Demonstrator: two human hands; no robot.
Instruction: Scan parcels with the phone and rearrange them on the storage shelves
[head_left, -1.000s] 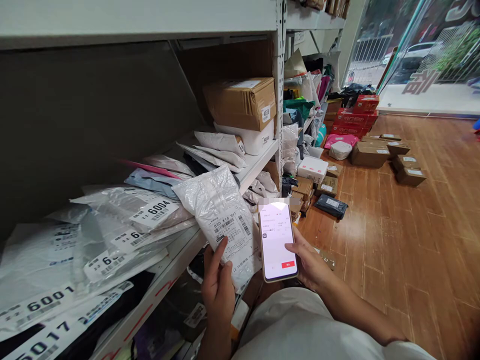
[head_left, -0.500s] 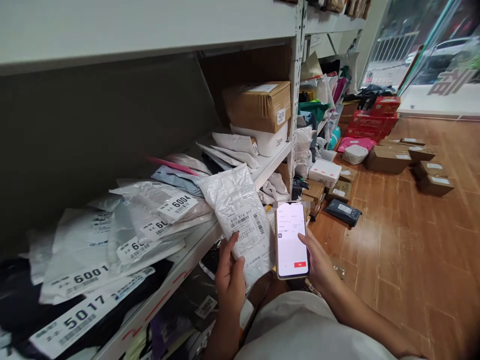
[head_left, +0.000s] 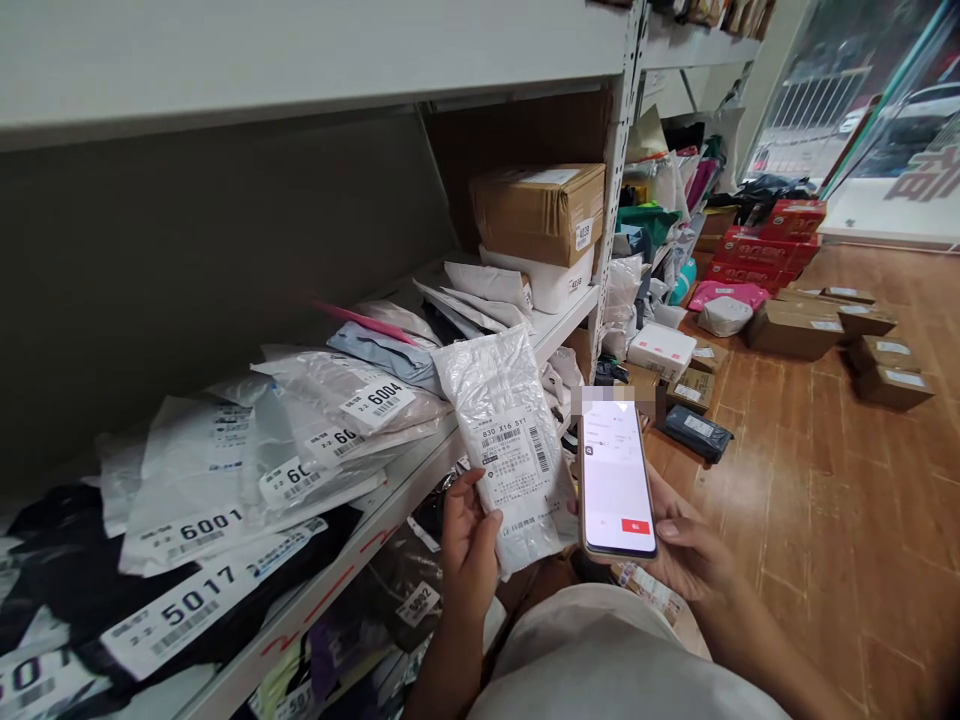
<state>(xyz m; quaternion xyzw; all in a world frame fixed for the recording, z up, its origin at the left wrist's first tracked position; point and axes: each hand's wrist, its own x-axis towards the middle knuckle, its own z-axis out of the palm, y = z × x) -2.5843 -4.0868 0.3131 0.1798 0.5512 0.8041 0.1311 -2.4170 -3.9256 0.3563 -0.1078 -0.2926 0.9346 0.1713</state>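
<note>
My left hand grips the lower left edge of a white plastic mailer parcel, whose printed shipping label faces up at me. Close on its right, my right hand holds a smartphone upright, fingers behind it and thumb at its right edge. A pale page with a red button low on it fills the lit screen. To the left, mailer bags with number stickers such as 6001 and 6004 lie overlapped on a white shelf. A black bag with a 5017 sticker lies nearest.
A brown carton sits on a white box at the shelf's far end, by a metal upright. More parcels fill the level below. Cartons, red boxes and a dark parcel stand on the wooden floor.
My view has shifted slightly, so the shelf appears further right. My right thumb has moved off the screen to the phone's edge, and the phone is tilted more. The left hand keeps its hold.
</note>
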